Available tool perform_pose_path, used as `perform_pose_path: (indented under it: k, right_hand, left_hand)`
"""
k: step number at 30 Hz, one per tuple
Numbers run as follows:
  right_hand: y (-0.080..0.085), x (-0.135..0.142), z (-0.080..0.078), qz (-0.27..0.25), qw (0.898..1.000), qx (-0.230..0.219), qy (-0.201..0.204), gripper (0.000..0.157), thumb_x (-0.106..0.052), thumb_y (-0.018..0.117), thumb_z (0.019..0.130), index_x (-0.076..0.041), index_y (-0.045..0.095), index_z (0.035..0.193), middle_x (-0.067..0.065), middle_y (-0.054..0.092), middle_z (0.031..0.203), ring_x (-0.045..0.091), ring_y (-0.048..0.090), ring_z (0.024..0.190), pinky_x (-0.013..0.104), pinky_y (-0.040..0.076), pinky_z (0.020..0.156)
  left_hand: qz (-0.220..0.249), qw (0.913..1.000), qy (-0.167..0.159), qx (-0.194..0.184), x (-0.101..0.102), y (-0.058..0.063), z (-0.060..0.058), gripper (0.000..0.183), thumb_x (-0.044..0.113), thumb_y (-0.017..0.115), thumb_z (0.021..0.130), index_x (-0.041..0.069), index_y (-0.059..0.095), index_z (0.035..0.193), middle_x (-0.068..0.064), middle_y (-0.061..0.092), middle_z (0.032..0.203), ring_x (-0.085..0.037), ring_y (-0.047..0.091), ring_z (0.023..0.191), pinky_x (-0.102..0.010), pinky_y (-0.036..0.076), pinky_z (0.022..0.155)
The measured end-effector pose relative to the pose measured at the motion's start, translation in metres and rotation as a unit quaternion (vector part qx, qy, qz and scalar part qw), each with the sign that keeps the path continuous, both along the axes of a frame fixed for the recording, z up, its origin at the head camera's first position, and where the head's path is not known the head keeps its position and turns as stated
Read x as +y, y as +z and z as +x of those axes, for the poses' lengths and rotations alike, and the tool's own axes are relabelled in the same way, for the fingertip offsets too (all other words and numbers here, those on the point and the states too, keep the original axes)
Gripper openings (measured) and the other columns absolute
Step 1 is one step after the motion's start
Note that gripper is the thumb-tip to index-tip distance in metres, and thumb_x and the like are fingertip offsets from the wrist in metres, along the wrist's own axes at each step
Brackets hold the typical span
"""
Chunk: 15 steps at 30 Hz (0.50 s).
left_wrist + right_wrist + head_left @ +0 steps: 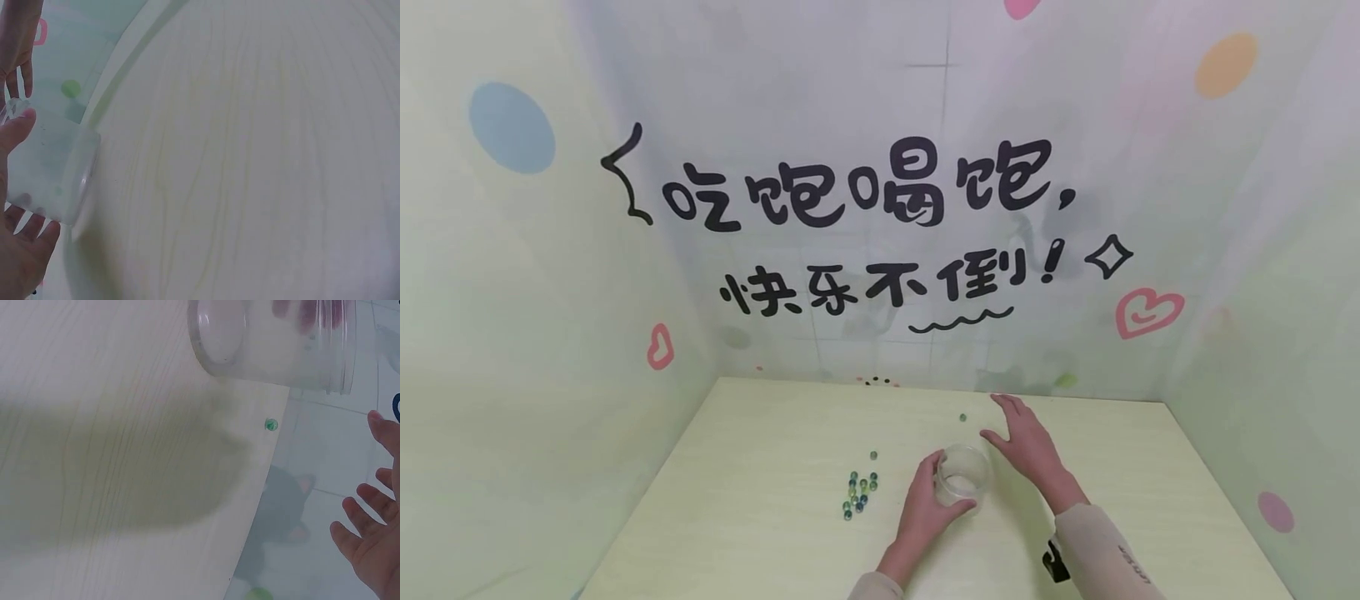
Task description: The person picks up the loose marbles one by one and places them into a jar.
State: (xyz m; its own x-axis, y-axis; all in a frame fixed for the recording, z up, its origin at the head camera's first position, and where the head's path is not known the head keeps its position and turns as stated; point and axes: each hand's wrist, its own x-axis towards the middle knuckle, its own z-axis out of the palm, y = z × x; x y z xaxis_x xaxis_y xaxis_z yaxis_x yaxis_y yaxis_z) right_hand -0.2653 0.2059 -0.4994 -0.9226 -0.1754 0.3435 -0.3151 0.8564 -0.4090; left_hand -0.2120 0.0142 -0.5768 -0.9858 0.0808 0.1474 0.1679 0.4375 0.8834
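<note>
A clear, wide-mouthed jar [964,454] is near the middle of the table, its opening facing up toward the head camera. My left hand [923,504] grips it from the left, thumb across the near side and fingers around the far side. In the right wrist view the see-through wall of the jar [275,344] shows left fingertips behind it, and no marbles appear inside. My right hand [1028,446] hovers to the right of the jar with fingers spread and nothing held. Just beyond the jar, a single green marble [962,417] lies on the table.
Several blue and green glass marbles [862,483] lie in a loose cluster left of the jar. The pale wood-grain table [737,467] ends at a printed curtain [865,350] behind and at both sides. Beside the right sleeve [1105,550] is a small black object [1056,565].
</note>
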Motion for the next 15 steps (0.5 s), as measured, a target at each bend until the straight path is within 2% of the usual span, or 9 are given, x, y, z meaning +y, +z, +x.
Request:
perform_pose_path:
  k: [5,15]
  right_hand:
    - [-0.0041,0.0004,-0.0026,-0.013,1.000,0.011,-0.013,0.064,-0.026,0.075,0.088,0.002,0.049,0.140,0.024,0.053,0.140,0.043,0.054,0.126,0.057,0.050,0.096]
    - [-0.0105,-0.0010,-0.0048,-0.030,0.999,0.017,-0.010,0.059,-0.023,0.075,0.088,0.004,0.052,0.136,0.025,0.055,0.135,0.043,0.056,0.122,0.056,0.050,0.097]
  left_hand:
    - [-0.002,1.0000,0.002,0.004,-0.0032,-0.0022,0.0022,0.092,0.033,0.089,0.072,0.007,0.040,0.145,-0.014,0.053,0.144,-0.035,0.053,0.132,-0.052,0.044,0.110]
    - [-0.013,0.9999,0.000,0.001,-0.0091,-0.0004,0.0037,0.094,0.034,0.089,0.072,0.008,0.038,0.147,-0.013,0.052,0.146,-0.035,0.052,0.133,-0.053,0.043,0.110]
